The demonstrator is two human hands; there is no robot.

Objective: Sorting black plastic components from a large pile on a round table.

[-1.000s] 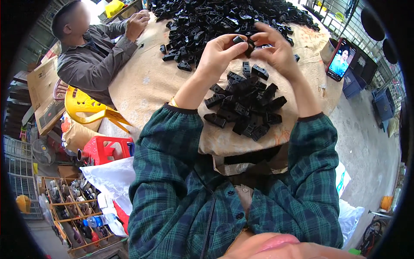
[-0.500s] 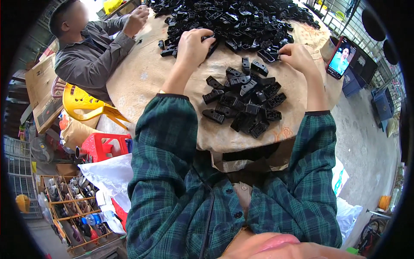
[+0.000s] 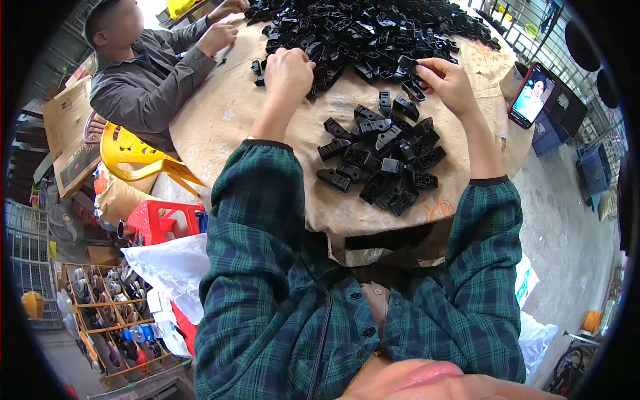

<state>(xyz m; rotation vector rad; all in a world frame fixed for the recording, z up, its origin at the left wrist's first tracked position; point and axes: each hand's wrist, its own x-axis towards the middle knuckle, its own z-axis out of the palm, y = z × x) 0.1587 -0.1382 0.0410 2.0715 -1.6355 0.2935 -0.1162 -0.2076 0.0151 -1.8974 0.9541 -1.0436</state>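
A big heap of black plastic parts (image 3: 373,33) covers the far side of the cloth-covered table (image 3: 220,127). My left hand (image 3: 290,73) is at the heap's near left edge, back upward and fingers curled down. What those fingers hold, if anything, is hidden. Farther right, my right hand (image 3: 450,85) pinches a black plastic part (image 3: 407,65) between thumb and fingers at the heap's near edge. Just below that part lies another black piece (image 3: 413,91). Nearer to me, between my forearms, sits a smaller loose cluster of similar black parts (image 3: 383,157).
Across the table's left side sits a co-worker (image 3: 143,80), both hands at the table edge. A phone (image 3: 528,97) with a lit screen stands at the right, beside a round container (image 3: 512,75). Yellow chair (image 3: 133,157) and red stool (image 3: 157,223) are at the left.
My right hand has shifted slightly left and now has a black part raised in its fingers. My left hand has turned its back more upward. The co-worker's hands have moved lower.
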